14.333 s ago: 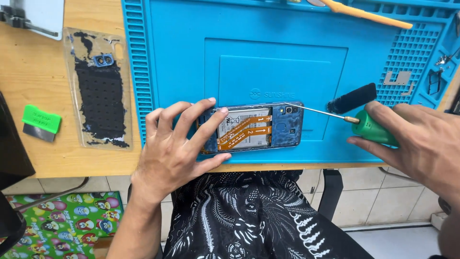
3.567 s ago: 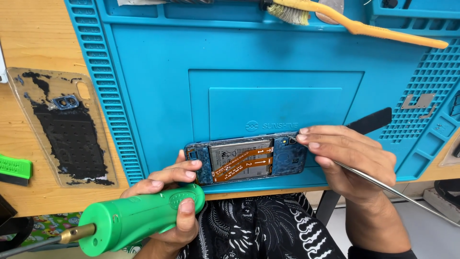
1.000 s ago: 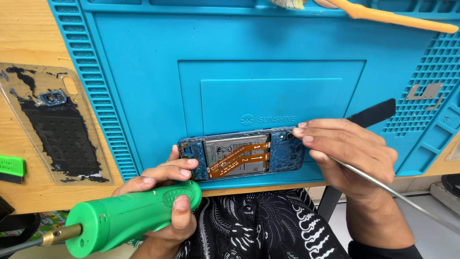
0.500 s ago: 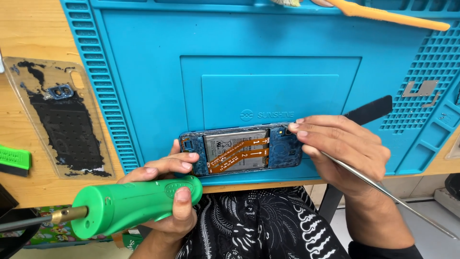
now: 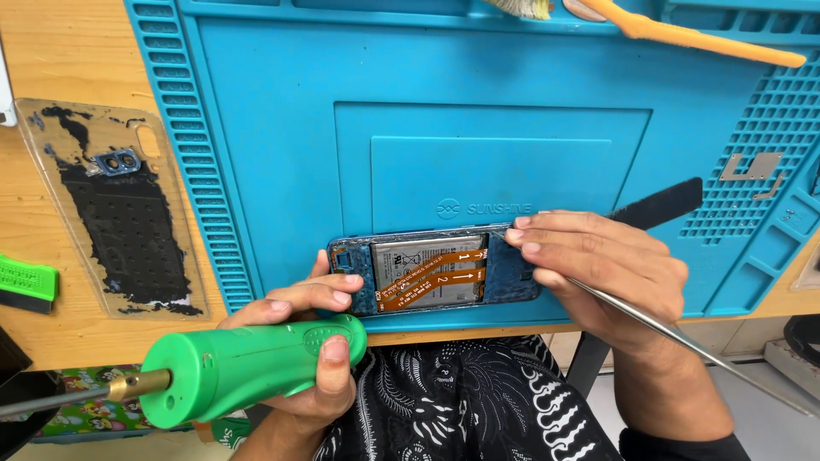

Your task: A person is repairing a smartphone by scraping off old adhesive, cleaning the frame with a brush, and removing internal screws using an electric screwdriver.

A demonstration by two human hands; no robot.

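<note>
An opened phone (image 5: 427, 273) with its back removed lies on the blue mat (image 5: 478, 102) near the front edge, showing the battery and orange flex cables. My left hand (image 5: 299, 299) grips a green-handled screwdriver (image 5: 239, 371) pointing left off the table, while its fingertips rest on the phone's left end. My right hand (image 5: 598, 265) pinches a thin metal tool (image 5: 683, 337) whose tip touches the phone's upper edge near the right of the battery.
The phone's clear back cover (image 5: 120, 213) with black adhesive lies on the wooden desk at left, next to a small green piece (image 5: 26, 282). An orange brush (image 5: 683, 34) lies at the mat's back. A black spudger (image 5: 666, 201) and a metal bracket (image 5: 756, 166) sit at right.
Earlier my right hand held the screwdriver and my left pressed the phone; now the left holds the screwdriver and the right a metal tool. In the last second the hands barely move.
</note>
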